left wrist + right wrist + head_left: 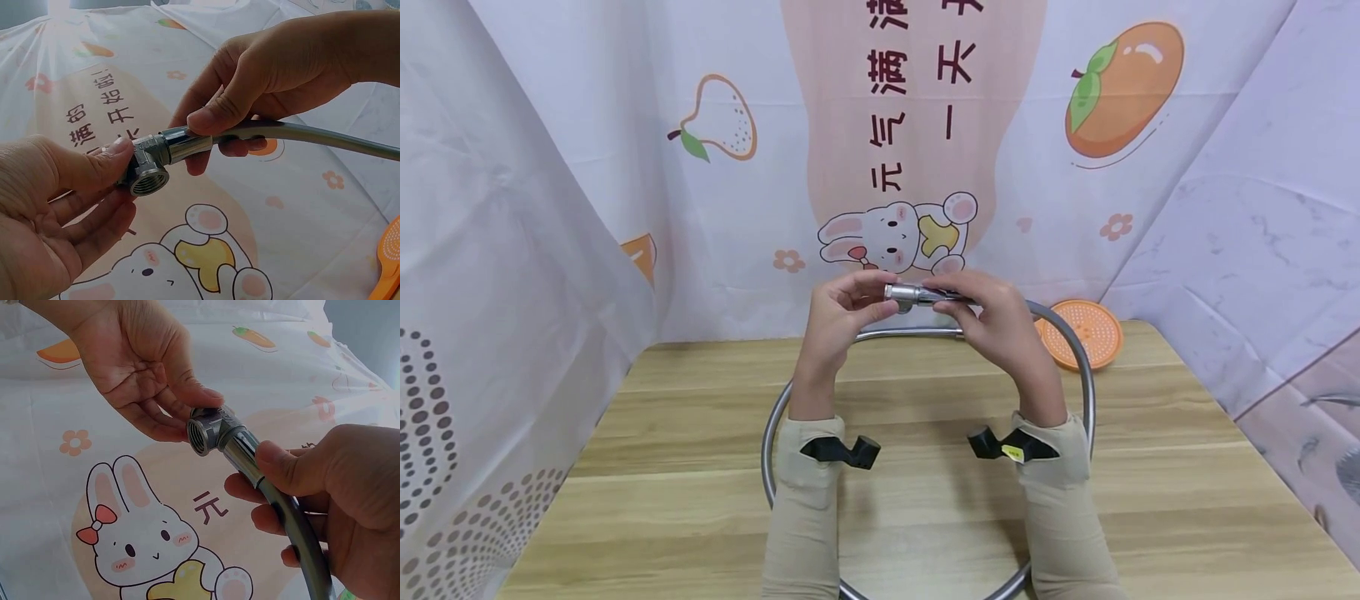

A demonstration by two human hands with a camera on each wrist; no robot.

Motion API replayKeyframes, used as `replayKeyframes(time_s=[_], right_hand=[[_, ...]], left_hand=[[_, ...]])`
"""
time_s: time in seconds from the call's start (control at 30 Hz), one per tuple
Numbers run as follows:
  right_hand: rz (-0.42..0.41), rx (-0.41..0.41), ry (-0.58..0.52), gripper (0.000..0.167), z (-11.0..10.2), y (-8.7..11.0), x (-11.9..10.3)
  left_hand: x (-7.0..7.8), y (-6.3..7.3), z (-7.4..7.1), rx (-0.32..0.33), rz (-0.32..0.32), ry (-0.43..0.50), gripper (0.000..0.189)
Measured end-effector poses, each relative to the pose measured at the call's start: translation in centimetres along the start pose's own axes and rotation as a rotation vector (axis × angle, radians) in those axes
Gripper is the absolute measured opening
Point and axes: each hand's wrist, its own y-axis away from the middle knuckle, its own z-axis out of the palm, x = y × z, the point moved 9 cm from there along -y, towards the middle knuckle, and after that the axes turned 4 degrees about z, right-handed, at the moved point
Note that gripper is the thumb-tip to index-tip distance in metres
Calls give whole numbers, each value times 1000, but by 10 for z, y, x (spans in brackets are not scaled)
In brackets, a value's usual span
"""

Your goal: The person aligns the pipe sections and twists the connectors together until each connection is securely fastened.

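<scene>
My left hand (841,321) pinches a silvery metal pipe fitting (149,167) between thumb and fingers. The fitting has a threaded opening on its side, facing down toward the table in the left wrist view. Its other end meets the shiny metal end sleeve (242,459) of a grey flexible hose (1078,342). My right hand (1000,321) holds that sleeve and the start of the hose, thumb on top and fingers beneath. Both hands are raised above the back edge of the table. From the right hand the hose curves round in a big loop, partly behind my forearms.
An orange perforated disc (1082,333) lies at the table's back right, beside the hose. The wooden table (685,467) ends at a printed cloth (715,208) hanging behind. White cloth (490,250) hangs along the left side, with another cloth at the right.
</scene>
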Motion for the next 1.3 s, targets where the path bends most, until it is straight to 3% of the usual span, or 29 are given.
replayKeyframes(time_s=[0.37,0.93,1.3], right_hand=[[-38,23,-59,42,-1,-1,-4],[-95,81,-116,29,-5,-3,-7],[-74,88,-42,27,-5,-2,-4]], left_hand=[[0,0,-1,14,-2,38,29],[0,-4,0,40,5,69,30],[0,-5,2,23,8,30,29]])
